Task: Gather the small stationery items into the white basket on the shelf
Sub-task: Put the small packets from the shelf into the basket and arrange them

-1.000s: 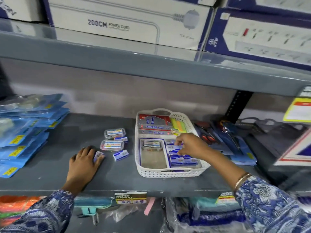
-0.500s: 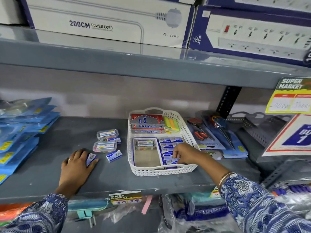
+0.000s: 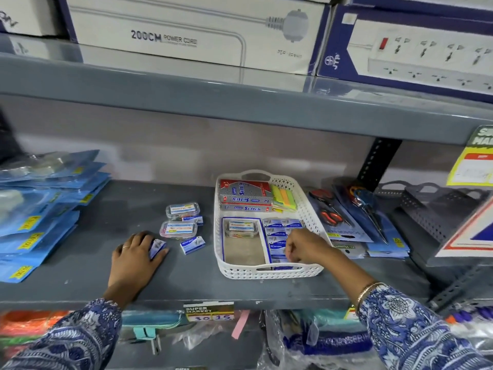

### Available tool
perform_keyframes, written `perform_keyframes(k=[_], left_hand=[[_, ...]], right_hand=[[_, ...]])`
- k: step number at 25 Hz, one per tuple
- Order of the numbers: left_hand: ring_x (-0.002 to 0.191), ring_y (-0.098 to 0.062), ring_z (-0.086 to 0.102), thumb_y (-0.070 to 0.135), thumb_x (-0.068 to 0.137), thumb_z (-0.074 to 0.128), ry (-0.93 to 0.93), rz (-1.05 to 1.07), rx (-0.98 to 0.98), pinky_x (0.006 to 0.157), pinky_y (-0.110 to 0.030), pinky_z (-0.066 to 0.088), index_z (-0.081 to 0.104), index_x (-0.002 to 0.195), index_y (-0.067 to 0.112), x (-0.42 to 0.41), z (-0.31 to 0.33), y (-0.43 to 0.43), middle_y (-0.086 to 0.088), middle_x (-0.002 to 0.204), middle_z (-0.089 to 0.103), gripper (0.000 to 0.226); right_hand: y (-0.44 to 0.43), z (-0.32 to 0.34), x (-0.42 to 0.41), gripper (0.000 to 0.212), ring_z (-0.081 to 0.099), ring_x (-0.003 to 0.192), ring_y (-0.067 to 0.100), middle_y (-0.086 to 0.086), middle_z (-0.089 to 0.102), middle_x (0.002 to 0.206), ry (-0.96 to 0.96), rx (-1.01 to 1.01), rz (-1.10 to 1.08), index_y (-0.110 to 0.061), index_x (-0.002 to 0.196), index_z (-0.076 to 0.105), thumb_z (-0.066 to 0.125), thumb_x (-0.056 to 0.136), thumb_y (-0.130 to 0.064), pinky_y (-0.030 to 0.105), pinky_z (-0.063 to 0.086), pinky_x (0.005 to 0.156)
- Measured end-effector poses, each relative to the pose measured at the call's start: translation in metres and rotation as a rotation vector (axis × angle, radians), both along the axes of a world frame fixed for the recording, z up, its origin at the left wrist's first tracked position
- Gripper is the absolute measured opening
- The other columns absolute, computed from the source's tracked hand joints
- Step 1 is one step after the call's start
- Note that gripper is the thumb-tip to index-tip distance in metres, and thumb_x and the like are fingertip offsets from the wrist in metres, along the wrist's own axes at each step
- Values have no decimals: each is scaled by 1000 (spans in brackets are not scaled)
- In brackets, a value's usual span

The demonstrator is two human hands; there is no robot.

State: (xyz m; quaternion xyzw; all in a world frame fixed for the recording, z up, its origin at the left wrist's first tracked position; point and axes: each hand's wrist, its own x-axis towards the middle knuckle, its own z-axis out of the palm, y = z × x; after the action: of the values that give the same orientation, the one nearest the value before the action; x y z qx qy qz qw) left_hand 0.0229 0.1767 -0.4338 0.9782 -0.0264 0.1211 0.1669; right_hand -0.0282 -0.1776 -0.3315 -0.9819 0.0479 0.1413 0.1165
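Small stationery items sit in two spots on the grey shelf (image 3: pixel 80 263). Some are inside the white basket (image 3: pixel 269 272), which stands in the middle of the shelf. At the far end of the basket lie two red and silver boxes (image 3: pixel 244 194), with bright sticky notes (image 3: pixel 284 198) just to their right. Nearer, a clear case (image 3: pixel 241 228) rests in an open tray, and a row of little blue boxes (image 3: pixel 277 237) fills the right side.

The right hand (image 3: pixel 304 245) is over the near right part of the basket, right above the little blue boxes. Its fingers (image 3: pixel 289 252) are curled in tight. I cannot tell if they hold anything.

To the left of the basket, still out on the shelf, are two clear cases (image 3: pixel 179 228), one behind the other, and a small blue box (image 3: pixel 192 244) just near them. Another tiny blue box peeks out beside the far case.

The left hand (image 3: pixel 134 259) lies flat on the shelf, well left of the basket. Its fingers are spread a little, and they touch a blue and white box (image 3: pixel 156 248) that stands tilted against them.

Blue packets (image 3: pixel 40 209) are piled at the far left. Scissors in packs (image 3: pixel 344 217) lie right of the basket.
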Motion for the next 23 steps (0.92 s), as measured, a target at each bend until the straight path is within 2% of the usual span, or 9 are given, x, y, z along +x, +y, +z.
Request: perform_keyframes(k=[3, 6, 9, 13, 14, 17, 18, 21, 23], left_hand=[[117, -29, 52, 48, 85, 54, 9, -1, 10, 97, -46, 37, 58, 110, 17, -1, 3, -2, -7, 125, 58, 41], [116, -28, 54, 57, 83, 44, 1, 1, 20, 96, -45, 39, 58, 111, 17, -3, 5, 1, -6, 123, 59, 51], [113, -28, 56, 64, 74, 25, -19, -6, 27, 94, -44, 41, 59, 109, 18, -5, 6, 0, -5, 120, 61, 67], [107, -27, 59, 63, 74, 29, -25, 10, 43, 89, -43, 44, 60, 104, 18, -4, 5, 1, -5, 114, 64, 62], [105, -28, 60, 62, 74, 31, -28, 14, 52, 87, -43, 45, 60, 103, 17, -3, 4, 1, -5, 112, 65, 61], [103, -29, 62, 61, 74, 33, -22, 8, 70, 86, -43, 46, 61, 103, 17, -3, 4, 1, -5, 110, 66, 60], [104, -29, 61, 61, 74, 33, -19, 4, 67, 87, -43, 46, 61, 104, 16, -3, 4, 1, -6, 111, 66, 61], [107, -29, 60, 61, 74, 33, -19, 1, 66, 89, -44, 45, 61, 106, 15, -2, 2, 1, -6, 114, 65, 63], [108, -29, 59, 62, 74, 32, -9, 1, 63, 91, -44, 45, 61, 106, 15, -2, 2, 1, -6, 116, 64, 64]], right_hand=[[34, 23, 9, 22, 66, 82, 22, 3, 74, 93, -198, -50, -38, -20, 75, 71, 55, 82, -6, 29, 50, 75], [98, 38, 27, 21, 67, 87, 23, 7, 75, 96, -350, 126, 163, -15, 88, 73, 56, 82, -5, 30, 52, 77], [155, 30, 46, 24, 63, 102, 28, 13, 68, 113, -268, 112, 359, -11, 104, 69, 60, 83, -5, 33, 49, 87], [192, 5, 65, 33, 54, 117, 38, 20, 56, 126, -69, -85, 443, -5, 120, 57, 46, 90, -3, 38, 44, 94], [197, 0, 69, 33, 53, 118, 37, 22, 57, 120, -37, -113, 457, -3, 121, 56, 43, 91, -3, 39, 43, 95], [204, -10, 76, 32, 53, 117, 36, 15, 50, 79, -39, -204, 543, -1, 121, 55, 44, 92, -4, 39, 44, 94], [205, -11, 77, 32, 54, 117, 36, 15, 53, 83, -61, -232, 579, 0, 121, 55, 48, 90, -3, 40, 45, 93], [203, -17, 78, 38, 53, 119, 36, 19, 53, 125, -152, -368, 710, 3, 121, 55, 58, 83, 1, 44, 48, 91], [201, -23, 79, 40, 51, 120, 37, 19, 50, 130, -169, -421, 737, 3, 122, 54, 60, 82, 1, 46, 47, 93]])
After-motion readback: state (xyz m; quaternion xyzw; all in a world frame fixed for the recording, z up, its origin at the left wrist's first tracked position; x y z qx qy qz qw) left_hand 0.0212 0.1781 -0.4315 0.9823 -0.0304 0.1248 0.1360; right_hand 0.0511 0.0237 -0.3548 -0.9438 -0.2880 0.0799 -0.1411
